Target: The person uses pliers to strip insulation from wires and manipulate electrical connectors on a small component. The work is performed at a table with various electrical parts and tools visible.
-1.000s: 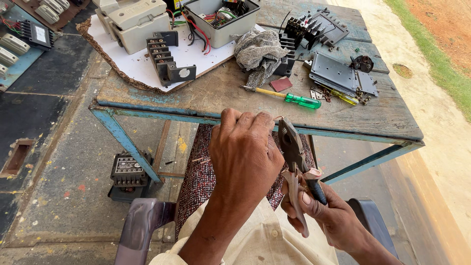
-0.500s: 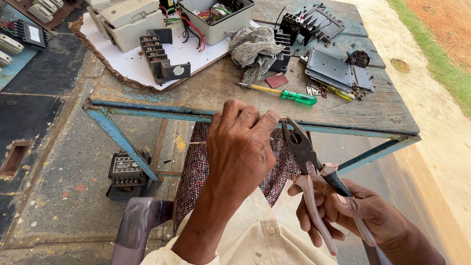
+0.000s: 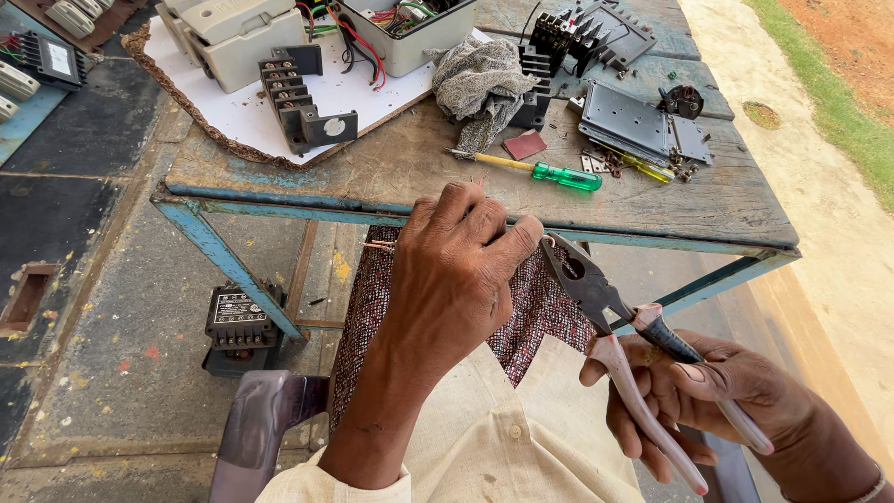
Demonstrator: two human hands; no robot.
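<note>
Outdoors, hard daylight, sharp shadows. Worn wooden tabletop (image 3: 708, 200) on a chipped blue metal frame (image 3: 219, 251). Dark stone-slab floor (image 3: 121, 307) flecked with paint, a rectangular recess (image 3: 26, 296) at left. Pale concrete strip (image 3: 838, 233) runs along the right, then grass (image 3: 843, 93) and red dirt (image 3: 861, 33) top right.

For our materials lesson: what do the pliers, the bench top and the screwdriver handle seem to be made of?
Pliers: dark, dull metal head, likely steel; glossy pinkish sleeves on the handles, probably plastic, held in the right hand.
Bench top: weathered grey wood with visible grain.
Screwdriver handle: translucent green, seemingly plastic.
</note>
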